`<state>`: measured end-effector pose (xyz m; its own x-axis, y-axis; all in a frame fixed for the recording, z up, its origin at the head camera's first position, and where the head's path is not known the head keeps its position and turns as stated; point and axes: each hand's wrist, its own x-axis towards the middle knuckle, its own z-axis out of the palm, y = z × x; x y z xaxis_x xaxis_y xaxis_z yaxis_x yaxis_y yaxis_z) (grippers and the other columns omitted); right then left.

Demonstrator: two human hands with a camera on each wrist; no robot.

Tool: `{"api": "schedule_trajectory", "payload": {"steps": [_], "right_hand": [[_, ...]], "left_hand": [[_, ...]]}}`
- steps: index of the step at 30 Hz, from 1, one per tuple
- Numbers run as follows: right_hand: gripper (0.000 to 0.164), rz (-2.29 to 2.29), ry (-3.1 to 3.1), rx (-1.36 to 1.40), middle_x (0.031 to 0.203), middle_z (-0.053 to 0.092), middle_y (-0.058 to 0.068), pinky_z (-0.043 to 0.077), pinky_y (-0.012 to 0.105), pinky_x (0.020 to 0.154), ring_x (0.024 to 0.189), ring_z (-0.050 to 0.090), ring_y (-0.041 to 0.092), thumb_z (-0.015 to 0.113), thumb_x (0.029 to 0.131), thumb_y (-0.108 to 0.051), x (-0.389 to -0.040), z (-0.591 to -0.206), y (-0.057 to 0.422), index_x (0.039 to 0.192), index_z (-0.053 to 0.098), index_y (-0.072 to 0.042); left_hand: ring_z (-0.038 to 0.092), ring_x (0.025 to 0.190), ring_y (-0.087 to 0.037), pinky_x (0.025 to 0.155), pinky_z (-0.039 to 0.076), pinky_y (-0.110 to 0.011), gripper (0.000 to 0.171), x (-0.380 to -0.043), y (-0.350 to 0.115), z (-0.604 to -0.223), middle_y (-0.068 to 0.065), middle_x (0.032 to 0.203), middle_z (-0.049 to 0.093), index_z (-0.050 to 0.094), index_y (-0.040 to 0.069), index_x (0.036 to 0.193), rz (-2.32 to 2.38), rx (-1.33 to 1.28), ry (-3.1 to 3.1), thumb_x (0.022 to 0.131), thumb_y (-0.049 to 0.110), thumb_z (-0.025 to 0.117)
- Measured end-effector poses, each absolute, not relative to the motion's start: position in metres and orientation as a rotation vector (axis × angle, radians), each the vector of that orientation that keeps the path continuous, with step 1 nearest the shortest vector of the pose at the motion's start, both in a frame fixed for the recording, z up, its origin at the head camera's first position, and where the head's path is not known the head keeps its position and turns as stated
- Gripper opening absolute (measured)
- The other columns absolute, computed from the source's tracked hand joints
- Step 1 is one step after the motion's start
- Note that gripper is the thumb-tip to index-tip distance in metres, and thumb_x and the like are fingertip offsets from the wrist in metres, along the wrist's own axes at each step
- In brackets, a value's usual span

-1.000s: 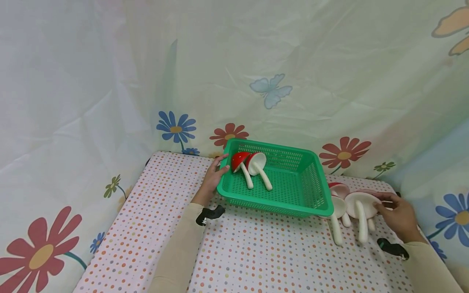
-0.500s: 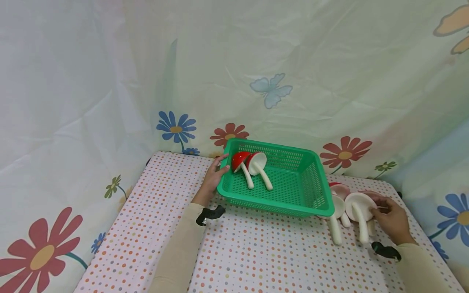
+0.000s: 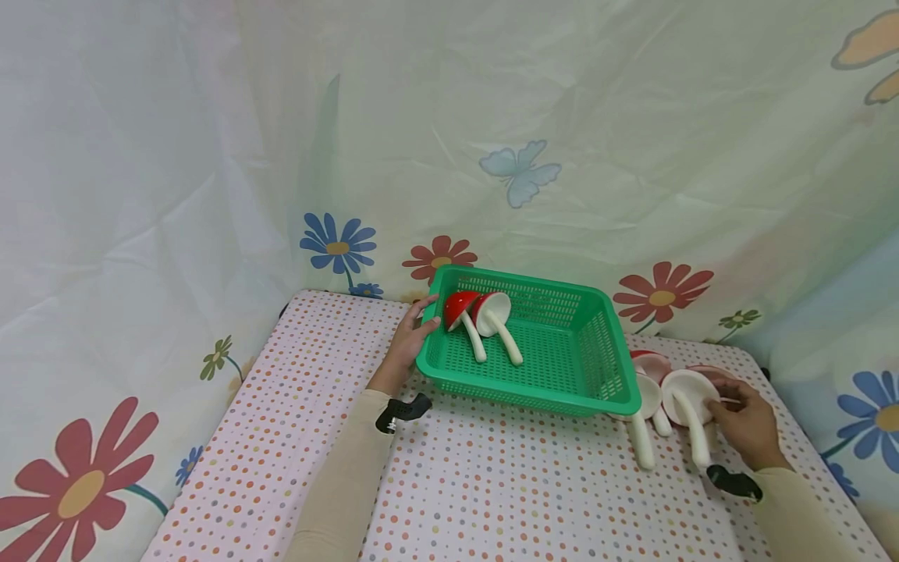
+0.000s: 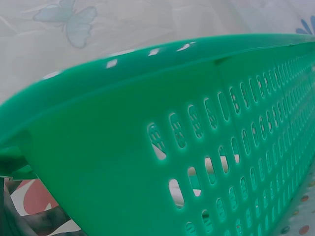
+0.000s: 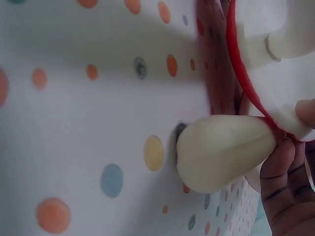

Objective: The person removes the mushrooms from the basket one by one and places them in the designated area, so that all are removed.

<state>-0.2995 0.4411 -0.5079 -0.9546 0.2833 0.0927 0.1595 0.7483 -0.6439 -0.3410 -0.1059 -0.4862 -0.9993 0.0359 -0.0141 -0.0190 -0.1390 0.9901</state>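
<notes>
My left hand (image 3: 406,342) grips the left rim of a green plastic basket (image 3: 527,400), thumb over the edge. Inside the basket, at its left end, lie two mushroom-shaped ladles, one with its red cap (image 3: 459,309) upward and one with its white bowl (image 3: 494,312) showing. Beyond the basket's right end, my right hand (image 3: 751,421) pinches the bowl rim of another mushroom ladle (image 3: 684,400). In the right wrist view my thumb (image 5: 306,113) lies inside that white, red-edged bowl (image 5: 275,88), with fingers (image 5: 278,164) outside it. A thick white handle (image 5: 221,152) shows below the rim.
Several more mushroom ladles, such as a white-bowled one (image 3: 644,425) and a red-capped one (image 3: 649,363), lie close against the basket's right end. A dotted cloth (image 3: 506,492) covers the table. A flower-printed curtain (image 3: 597,156) hangs behind.
My right hand has moved a little left, and the ladle it pinches has tilted and shifted slightly left. My left hand and the basket stay where they were.
</notes>
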Motion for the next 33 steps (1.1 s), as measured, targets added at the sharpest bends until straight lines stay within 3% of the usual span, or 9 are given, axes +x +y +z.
{"api": "schedule_trajectory", "payload": {"steps": [6,15,18,22,25,28,30,33], "right_hand": [[0.051,1.007,-2.798,-0.318,0.129,0.05,0.03,0.046,0.016,0.054,0.094,0.052,0.028,0.056,0.099,-0.025,-0.297,-0.503,0.443,0.136,0.044,0.007],[0.06,1.021,-2.789,-0.325,0.121,0.051,0.023,0.047,0.015,0.057,0.081,0.044,0.003,0.056,0.099,-0.038,-0.292,-0.482,0.443,0.136,0.044,0.007],[0.056,1.055,-2.735,-0.362,0.117,0.052,0.014,0.045,0.013,0.057,0.081,0.042,-0.002,0.051,0.1,-0.04,-0.291,-0.472,0.437,0.135,0.046,0.004],[0.033,1.209,-2.583,-0.386,0.103,0.051,-0.017,0.044,0.007,0.06,0.081,0.042,-0.009,0.052,0.101,-0.039,-0.292,-0.456,0.422,0.124,0.057,-0.017],[0.017,1.327,-2.487,-0.264,0.097,0.047,-0.031,0.045,0.006,0.063,0.082,0.048,-0.009,0.056,0.1,-0.033,-0.297,-0.443,0.407,0.116,0.058,-0.03],[0.021,1.37,-2.456,-0.065,0.1,0.052,-0.03,0.047,0.006,0.064,0.085,0.052,-0.009,0.06,0.099,-0.023,-0.301,-0.431,0.392,0.119,0.059,-0.028],[0.027,1.334,-2.471,0.07,0.103,0.053,-0.029,0.048,0.007,0.065,0.087,0.054,-0.01,0.061,0.098,-0.021,-0.304,-0.423,0.382,0.125,0.06,-0.02],[0.033,1.242,-2.514,0.187,0.108,0.053,-0.03,0.048,0.006,0.067,0.09,0.054,-0.012,0.062,0.098,-0.023,-0.308,-0.413,0.368,0.13,0.058,-0.016]], "left_hand": [[0.047,0.134,-0.033,0.107,0.042,-0.055,0.046,-0.34,-0.106,-0.485,-0.007,0.155,0.037,0.047,0.031,0.146,2.343,-0.005,2.049,0.102,0.017,0.054],[0.046,0.135,-0.032,0.107,0.042,-0.055,0.046,-0.341,-0.107,-0.487,-0.006,0.155,0.037,0.048,0.032,0.145,2.342,-0.001,2.078,0.102,0.018,0.054],[0.046,0.135,-0.032,0.107,0.042,-0.056,0.046,-0.341,-0.107,-0.487,-0.005,0.155,0.037,0.048,0.031,0.145,2.347,0.001,2.076,0.102,0.017,0.054],[0.045,0.135,-0.033,0.107,0.042,-0.056,0.046,-0.342,-0.107,-0.487,-0.005,0.156,0.036,0.048,0.029,0.146,2.352,0.012,2.077,0.102,0.017,0.054],[0.045,0.135,-0.032,0.107,0.041,-0.056,0.046,-0.342,-0.107,-0.487,-0.005,0.157,0.034,0.047,0.029,0.146,2.345,0.013,2.083,0.102,0.017,0.054],[0.044,0.136,-0.032,0.108,0.041,-0.055,0.046,-0.341,-0.107,-0.487,-0.004,0.158,0.032,0.048,0.031,0.145,2.337,0.005,2.081,0.102,0.018,0.055],[0.044,0.136,-0.033,0.108,0.041,-0.055,0.046,-0.341,-0.106,-0.486,-0.004,0.158,0.032,0.049,0.031,0.145,2.335,0.005,2.082,0.102,0.018,0.055],[0.041,0.138,-0.034,0.109,0.04,-0.056,0.046,-0.338,-0.106,-0.482,-0.006,0.16,0.03,0.048,0.028,0.146,2.335,0.019,2.09,0.101,0.017,0.055]]}}
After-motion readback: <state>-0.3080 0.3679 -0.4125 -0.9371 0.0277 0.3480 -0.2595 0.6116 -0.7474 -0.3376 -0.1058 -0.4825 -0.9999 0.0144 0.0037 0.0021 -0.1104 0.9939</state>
